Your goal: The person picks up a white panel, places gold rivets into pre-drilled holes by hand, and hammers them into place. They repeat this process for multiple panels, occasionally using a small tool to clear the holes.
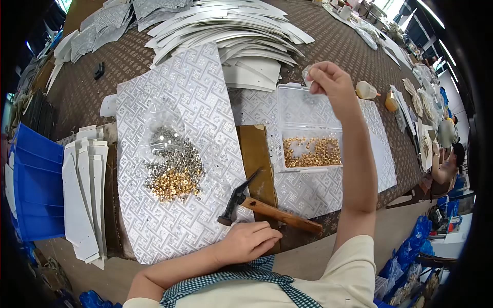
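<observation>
Clear plastic (307,75) pinched by right hand (333,86), fingers closed, near open box (309,170); left hand (248,242), fingers together, placed beside hammer (280,213) at surface's (339,56) near edge.

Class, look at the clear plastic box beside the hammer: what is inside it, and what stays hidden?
Many small gold-coloured pieces lie inside the clear plastic box. Pieces beneath the top ones are covered, and anything behind the right forearm is hidden.
</observation>
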`<state>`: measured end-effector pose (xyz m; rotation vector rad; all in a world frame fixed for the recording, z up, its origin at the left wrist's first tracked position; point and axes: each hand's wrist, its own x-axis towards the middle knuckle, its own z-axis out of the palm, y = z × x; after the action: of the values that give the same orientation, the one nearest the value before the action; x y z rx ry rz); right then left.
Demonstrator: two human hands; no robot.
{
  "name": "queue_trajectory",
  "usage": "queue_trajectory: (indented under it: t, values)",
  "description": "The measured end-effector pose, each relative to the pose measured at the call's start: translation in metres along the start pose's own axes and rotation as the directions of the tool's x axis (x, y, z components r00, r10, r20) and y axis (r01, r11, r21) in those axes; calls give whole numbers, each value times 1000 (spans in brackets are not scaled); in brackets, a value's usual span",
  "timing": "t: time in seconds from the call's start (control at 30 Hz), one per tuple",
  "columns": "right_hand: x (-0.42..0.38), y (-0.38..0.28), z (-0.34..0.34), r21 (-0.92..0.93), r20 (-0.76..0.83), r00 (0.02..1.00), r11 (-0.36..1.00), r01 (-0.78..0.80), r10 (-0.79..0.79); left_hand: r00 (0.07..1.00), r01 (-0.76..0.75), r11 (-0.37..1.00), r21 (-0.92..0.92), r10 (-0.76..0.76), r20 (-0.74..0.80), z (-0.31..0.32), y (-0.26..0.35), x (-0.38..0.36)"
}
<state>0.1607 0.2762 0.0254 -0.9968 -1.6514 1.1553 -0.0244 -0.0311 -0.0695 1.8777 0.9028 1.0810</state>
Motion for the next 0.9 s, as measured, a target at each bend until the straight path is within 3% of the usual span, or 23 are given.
queue_trajectory:
  t: [0.07,0.17,0.27,0.5,0.6,0.7,0.9]
  values:
    - [-33,-16,17,143,66,995,986,-86,77,999,-46,998,37,47,-24,4,-3,-2]
    - [-70,-29,41,304,184,980,943,-134,80,999,-46,996,80,48,-15,4,0,-3]
    - [-98,-33,65,418,268,961,890,-180,69,987,-148,985,91,152,-46,3,3,-6]
    - [-143,-39,123,480,393,909,813,-329,136,964,-243,967,70,249,-93,-16,30,-44]
    - [-153,-43,147,459,423,895,817,-348,143,970,-193,980,57,199,-139,-35,43,-72]
    - [-161,-51,172,295,382,897,890,-348,224,965,-127,990,66,138,-221,-53,48,-101]
    - [-164,-37,222,39,381,910,980,-195,165,932,62,997,38,-45,-360,-74,58,-161]
